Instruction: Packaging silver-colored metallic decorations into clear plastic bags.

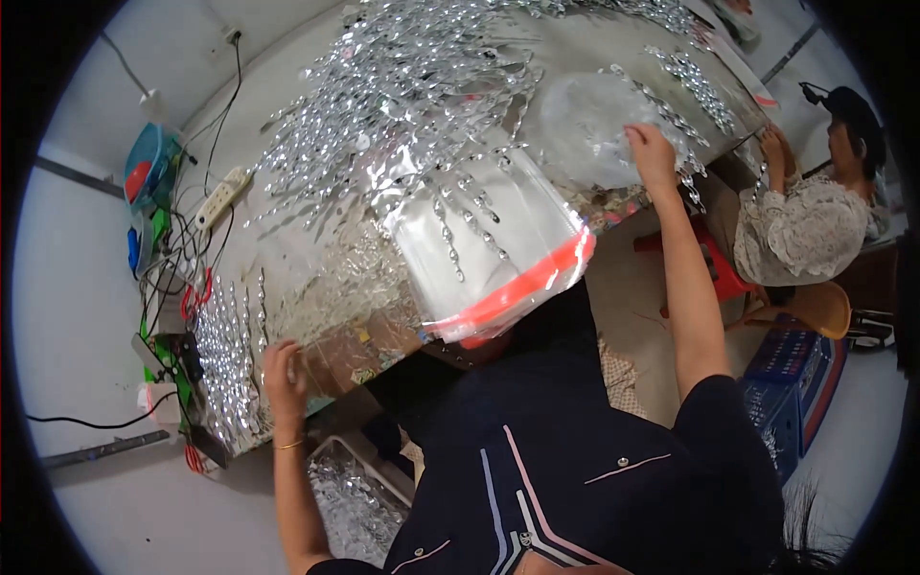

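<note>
A table (316, 249) is strewn with several shiny silver bead strands (402, 86). My right hand (652, 149) reaches far out and pinches a clear plastic bag (589, 125) lying among the strands. My left hand (285, 374) rests at the table's near edge, fingers on a row of silver strands (225, 355) laid side by side; whether it grips one I cannot tell. A stack of clear plastic bags with an orange-red strip (498, 259) overhangs the table edge between my arms.
Another person (815, 220) sits at the right end of the table on a yellow stool, hands on strands. A power strip (222, 196), cables and red-handled scissors (196, 292) lie at the left. A bin of silver strands (350, 498) and blue crates (791, 383) stand on the floor.
</note>
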Available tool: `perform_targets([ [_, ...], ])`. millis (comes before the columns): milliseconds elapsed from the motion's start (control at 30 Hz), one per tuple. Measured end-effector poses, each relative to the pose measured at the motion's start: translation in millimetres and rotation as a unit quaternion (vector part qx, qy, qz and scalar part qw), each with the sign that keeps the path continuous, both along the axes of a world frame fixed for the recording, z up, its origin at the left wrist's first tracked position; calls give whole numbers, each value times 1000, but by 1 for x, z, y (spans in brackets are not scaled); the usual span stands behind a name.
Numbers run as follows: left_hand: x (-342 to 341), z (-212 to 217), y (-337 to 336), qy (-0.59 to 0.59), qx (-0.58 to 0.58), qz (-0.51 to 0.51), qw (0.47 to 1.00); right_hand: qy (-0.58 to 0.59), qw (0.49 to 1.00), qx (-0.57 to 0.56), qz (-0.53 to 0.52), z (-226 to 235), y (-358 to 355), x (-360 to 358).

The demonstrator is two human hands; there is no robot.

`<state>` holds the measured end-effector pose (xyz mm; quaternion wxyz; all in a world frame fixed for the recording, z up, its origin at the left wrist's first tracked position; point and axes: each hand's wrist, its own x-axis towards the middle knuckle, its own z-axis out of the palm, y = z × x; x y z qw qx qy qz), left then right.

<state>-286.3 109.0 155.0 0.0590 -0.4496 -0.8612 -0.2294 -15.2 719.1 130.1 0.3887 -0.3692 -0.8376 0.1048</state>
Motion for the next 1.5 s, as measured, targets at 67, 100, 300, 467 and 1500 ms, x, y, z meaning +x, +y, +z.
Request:
perform_targets([
  [67, 24, -14, 34, -24, 47, -23, 998, -62, 998, -11, -27, -5, 1, -10],
  [100, 33, -20, 51, -35, 71, -52, 996, -127, 990, -22, -53, -5, 1, -14],
  [300, 79, -46, 125, -90, 147, -101, 980, -245, 955, -127, -105, -16, 4, -28],
  [467, 97, -62, 137, -93, 168, -119, 974, -117, 976, -161, -91, -27, 19, -11],
  [1500, 24, -5, 278, -146, 276, -26, 950, 314, 707, -553, 310, 77, -193, -58],
])
